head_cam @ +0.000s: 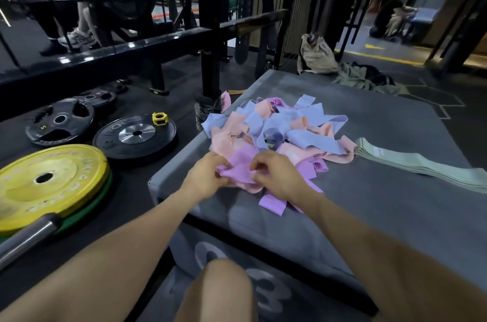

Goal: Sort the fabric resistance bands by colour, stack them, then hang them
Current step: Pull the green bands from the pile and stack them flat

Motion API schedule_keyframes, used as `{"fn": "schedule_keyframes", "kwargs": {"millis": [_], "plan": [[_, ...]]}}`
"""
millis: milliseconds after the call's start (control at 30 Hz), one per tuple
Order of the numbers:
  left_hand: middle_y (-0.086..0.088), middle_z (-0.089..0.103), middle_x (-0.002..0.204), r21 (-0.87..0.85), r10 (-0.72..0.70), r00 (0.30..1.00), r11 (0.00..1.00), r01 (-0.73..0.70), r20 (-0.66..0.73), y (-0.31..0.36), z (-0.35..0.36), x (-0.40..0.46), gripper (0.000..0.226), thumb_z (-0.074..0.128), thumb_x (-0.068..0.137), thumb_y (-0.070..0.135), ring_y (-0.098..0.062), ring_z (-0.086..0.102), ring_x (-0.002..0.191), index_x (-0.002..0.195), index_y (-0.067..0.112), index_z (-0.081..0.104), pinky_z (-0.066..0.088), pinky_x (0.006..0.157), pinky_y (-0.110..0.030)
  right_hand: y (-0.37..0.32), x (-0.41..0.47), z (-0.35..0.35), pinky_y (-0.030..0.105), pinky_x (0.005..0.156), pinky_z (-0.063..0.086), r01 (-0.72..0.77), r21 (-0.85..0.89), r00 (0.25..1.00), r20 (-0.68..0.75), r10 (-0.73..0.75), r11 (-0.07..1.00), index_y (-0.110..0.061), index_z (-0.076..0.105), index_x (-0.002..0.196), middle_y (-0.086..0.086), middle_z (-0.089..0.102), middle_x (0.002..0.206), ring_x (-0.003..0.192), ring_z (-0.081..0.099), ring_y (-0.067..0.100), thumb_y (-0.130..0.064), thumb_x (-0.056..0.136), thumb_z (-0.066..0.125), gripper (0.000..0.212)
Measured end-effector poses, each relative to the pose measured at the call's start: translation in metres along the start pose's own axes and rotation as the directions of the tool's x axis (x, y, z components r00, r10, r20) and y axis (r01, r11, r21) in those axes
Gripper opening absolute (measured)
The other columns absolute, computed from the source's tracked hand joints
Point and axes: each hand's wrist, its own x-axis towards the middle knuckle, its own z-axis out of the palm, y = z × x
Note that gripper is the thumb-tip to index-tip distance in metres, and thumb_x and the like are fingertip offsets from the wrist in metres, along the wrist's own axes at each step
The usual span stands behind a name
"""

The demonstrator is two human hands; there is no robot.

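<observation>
A jumbled pile of fabric bands [276,129] in blue, peach-pink and purple lies on a grey padded box [369,211]. To its right, several green bands [421,163] lie stacked flat in a neat strip. At the pile's near edge, my left hand [208,176] and my right hand [276,174] both pinch a purple band [239,166], one on each side. More purple bands [271,203] stick out under my right wrist.
Weight plates lie on the floor at left: a yellow one [50,184] on a bar, and black ones [134,134] behind it. A black metal rack [208,32] stands beyond the box. A beige bag [316,55] and clothes sit at the far right.
</observation>
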Motion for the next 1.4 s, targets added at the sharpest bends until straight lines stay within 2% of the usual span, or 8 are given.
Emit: {"fn": "schedule_keyframes", "kwargs": {"millis": [100,267,433,700,833,1000,1100,1400], "plan": [[-0.004,0.052,0.067,-0.126,-0.137,0.987,0.984,0.126,-0.082,0.01,-0.005,0.016,0.02,0.076,0.075,0.02,-0.016,0.046,0.062,0.074,0.004,0.064,0.035,0.056,-0.027,-0.002,-0.001,-0.004,0.032,0.08,0.046,0.026,0.005,1.0,-0.004,-0.026,1.0,-0.01,0.066,0.09,0.005,0.057,0.092,0.083,0.055,0.02,-0.012,0.081,0.066,0.009],[-0.006,0.046,0.066,-0.292,-0.336,0.922,0.917,0.273,-0.193,0.025,-0.023,0.043,0.02,0.073,0.079,0.018,-0.017,0.039,0.06,0.077,0.0,0.065,0.033,0.043,-0.018,-0.002,0.008,-0.003,0.027,0.076,0.043,0.074,0.041,0.997,-0.025,-0.073,0.996,-0.009,0.068,0.091,-0.002,0.052,0.086,0.079,0.049,0.013,-0.012,0.081,0.068,0.01],[-0.001,0.047,0.06,-0.324,-0.477,0.858,0.856,0.404,-0.19,0.02,-0.029,0.051,0.028,0.067,0.083,0.02,-0.016,0.044,0.055,0.062,0.008,0.053,0.032,0.042,-0.021,0.002,0.017,0.021,0.035,0.084,0.044,0.078,-0.066,0.988,0.138,-0.069,0.995,-0.009,0.064,0.093,0.003,0.056,0.094,0.092,0.051,0.019,-0.016,0.077,0.073,0.02],[-0.002,0.057,0.068,-0.413,-0.514,0.846,0.807,0.423,-0.138,0.021,-0.025,0.049,0.013,0.065,0.083,0.013,-0.013,0.054,0.055,0.071,0.011,0.06,0.043,0.041,-0.019,-0.005,0.025,0.04,0.031,0.07,0.043,-0.017,-0.123,0.997,0.07,0.025,0.992,-0.018,0.051,0.082,-0.003,0.054,0.09,0.083,0.049,0.017,-0.024,0.081,0.066,0.016],[-0.005,0.051,0.059,-0.429,-0.509,0.85,0.803,0.414,-0.132,0.028,-0.03,0.048,0.033,0.068,0.082,0.015,-0.007,0.05,0.037,0.057,0.012,0.046,0.034,0.029,-0.014,-0.009,0.027,0.027,0.032,0.072,0.043,-0.014,-0.133,1.0,0.013,0.016,0.991,-0.015,0.056,0.097,0.0,0.06,0.096,0.088,0.054,0.022,-0.019,0.089,0.056,0.009],[-0.003,0.054,0.066,-0.361,-0.406,0.892,0.877,0.318,-0.199,0.051,-0.041,0.054,0.031,0.073,0.078,0.033,-0.021,0.052,0.067,0.067,0.01,0.056,0.042,0.057,-0.027,-0.006,0.028,-0.024,0.029,0.077,0.041,0.014,-0.033,0.995,-0.103,-0.017,0.999,-0.013,0.067,0.093,0.004,0.065,0.093,0.091,0.057,0.022,-0.01,0.087,0.058,0.011],[-0.002,0.052,0.066,-0.33,-0.308,0.927,0.916,0.229,-0.213,0.072,-0.044,0.057,0.026,0.073,0.08,0.028,-0.019,0.046,0.068,0.079,0.004,0.065,0.036,0.053,-0.025,-0.008,0.025,-0.056,0.015,0.077,0.036,0.029,-0.004,0.978,-0.207,-0.029,1.0,-0.013,0.073,0.094,0.003,0.062,0.093,0.087,0.054,0.016,-0.013,0.087,0.061,0.013],[-0.006,0.063,0.082,0.092,-0.068,0.994,0.993,0.076,-0.091,0.114,-0.044,0.063,0.012,0.061,0.086,0.022,-0.027,0.059,0.081,0.077,0.013,0.061,0.044,0.066,-0.029,-0.017,0.011,-0.132,0.024,0.071,0.042,-0.014,0.177,0.916,-0.393,0.084,0.984,-0.005,0.072,0.092,-0.001,0.063,0.079,0.076,0.055,0.012,-0.01,0.088,0.062,0.012]]}}
